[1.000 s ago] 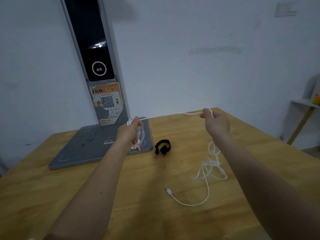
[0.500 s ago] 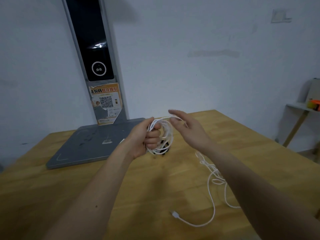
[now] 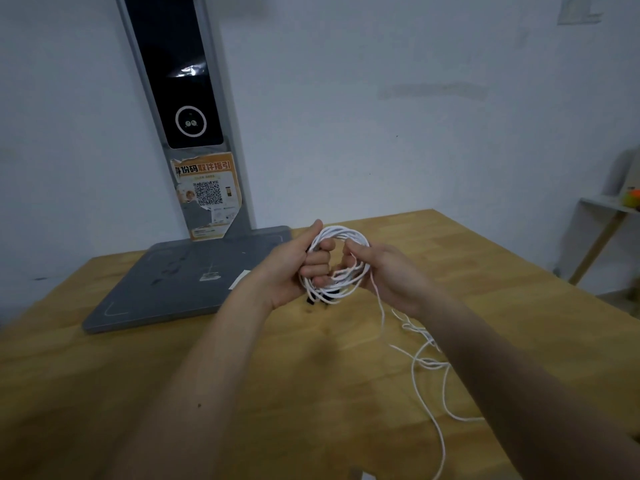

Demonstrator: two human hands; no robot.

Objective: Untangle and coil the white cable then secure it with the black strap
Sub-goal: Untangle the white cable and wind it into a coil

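Note:
Several loops of the white cable (image 3: 346, 233) are bunched in a coil above the wooden table (image 3: 277, 393). My left hand (image 3: 294, 268) grips the coil's left side, fingers curled through it. My right hand (image 3: 384, 271) holds the coil's right side, with a strand running down from under it. The loose tail of the cable lies tangled on the table to the right, partly hidden by my right forearm. Only a dark bit of the black strap (image 3: 317, 300) shows on the table just below the coil; the hands hide most of it.
A grey stand (image 3: 187, 282) with a flat base sits on the table's far left; its tall post with a black screen and an orange QR sticker leans toward the white wall. A small side table (image 3: 602, 230) stands at the far right.
My hands came together from a stretched-apart hold. The straight span of cable became further loops on the coil in my left hand, and the loose tail on the table grew shorter.

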